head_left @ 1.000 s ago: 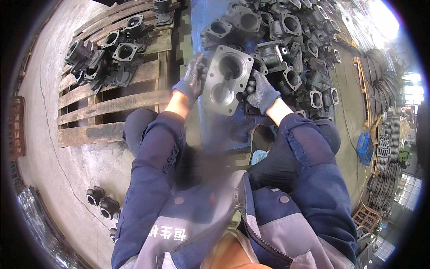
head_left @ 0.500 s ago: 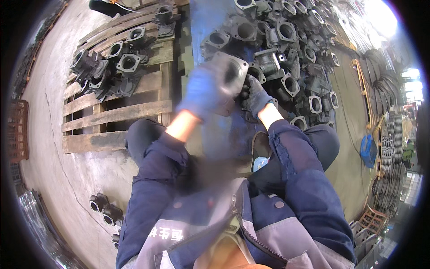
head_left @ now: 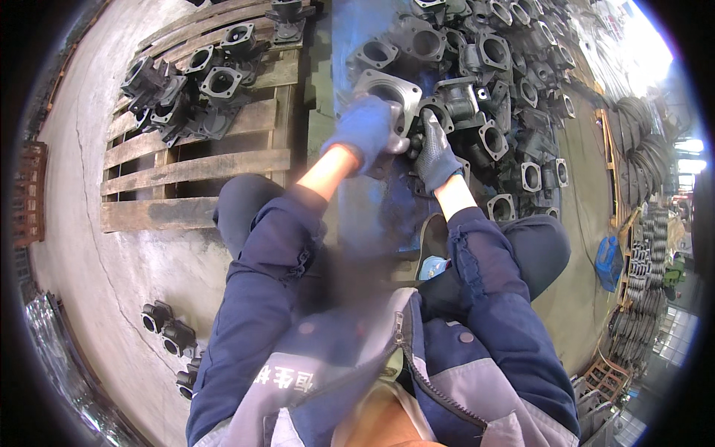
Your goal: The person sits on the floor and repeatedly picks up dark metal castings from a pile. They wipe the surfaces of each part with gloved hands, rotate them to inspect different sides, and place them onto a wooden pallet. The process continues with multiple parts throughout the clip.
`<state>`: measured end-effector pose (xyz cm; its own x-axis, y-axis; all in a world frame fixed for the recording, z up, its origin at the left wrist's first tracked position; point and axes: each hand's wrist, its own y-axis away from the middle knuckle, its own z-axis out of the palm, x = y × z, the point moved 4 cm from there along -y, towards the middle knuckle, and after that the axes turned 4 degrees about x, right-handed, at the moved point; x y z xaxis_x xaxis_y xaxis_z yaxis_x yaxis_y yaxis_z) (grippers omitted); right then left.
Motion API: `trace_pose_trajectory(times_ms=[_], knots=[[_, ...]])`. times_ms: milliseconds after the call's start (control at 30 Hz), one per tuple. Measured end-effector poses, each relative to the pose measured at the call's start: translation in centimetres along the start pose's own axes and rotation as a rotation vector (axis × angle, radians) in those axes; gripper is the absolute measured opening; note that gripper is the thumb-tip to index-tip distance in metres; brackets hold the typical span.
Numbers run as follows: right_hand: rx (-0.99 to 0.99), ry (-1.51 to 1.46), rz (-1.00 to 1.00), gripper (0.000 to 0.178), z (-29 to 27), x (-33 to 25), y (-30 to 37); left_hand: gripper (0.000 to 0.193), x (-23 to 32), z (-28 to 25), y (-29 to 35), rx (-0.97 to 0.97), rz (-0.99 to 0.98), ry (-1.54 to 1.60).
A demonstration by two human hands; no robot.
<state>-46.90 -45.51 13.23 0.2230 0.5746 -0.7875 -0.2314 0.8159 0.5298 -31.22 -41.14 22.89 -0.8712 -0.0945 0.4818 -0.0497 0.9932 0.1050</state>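
A grey metal casting (head_left: 402,91) with a square flange and a wide round bore lies tilted in front of me, low over the blue surface. My left hand (head_left: 365,128), in a blue glove, is closed on its near left side and covers part of the bore. My right hand (head_left: 434,158), in a grey glove, is at the casting's lower right side. Its thumb points up and its other fingers curl in against the metal, partly hidden. Beyond and to the right, a pile of similar dark castings (head_left: 494,52) crowds close to both hands.
A wooden pallet (head_left: 194,181) on the left carries several castings (head_left: 222,82). More castings (head_left: 177,337) stand on the concrete floor at lower left. The blue surface (head_left: 365,216) runs between my knees. A blue container (head_left: 608,262) stands at the right, by stacked metal parts (head_left: 649,246).
My left hand, blurred before, has shifted right and now lies over the casting's near side. The casting has turned slightly, and the right hand's thumb has come off its flange corner.
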Motion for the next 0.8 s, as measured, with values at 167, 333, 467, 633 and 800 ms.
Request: trace_pose_trajectory(times_ms=[167,333,467,633,800], knots=[[0.033,0.111,-0.186,0.043,1.7,-0.7,-0.1,0.052,-2.8,-0.8,-0.4,0.072,0.024,0.096],[0.225,0.273,-0.226,0.052,2.3,-0.3,-0.4,0.062,-7.0,0.2,-0.7,0.231,0.009,0.325],[-0.072,0.241,-0.245,0.05,5.1,0.2,1.5,0.061,-9.8,0.7,0.1,0.179,-0.091,0.565],[-0.069,0.469,-0.723,0.048,8.8,0.5,0.2,0.051,-10.2,0.1,2.3,0.282,-0.202,1.122],[-0.425,-0.068,-0.001,0.042,8.2,1.6,-2.7,0.045,-11.2,1.9,3.5,0.328,-0.357,1.345]])
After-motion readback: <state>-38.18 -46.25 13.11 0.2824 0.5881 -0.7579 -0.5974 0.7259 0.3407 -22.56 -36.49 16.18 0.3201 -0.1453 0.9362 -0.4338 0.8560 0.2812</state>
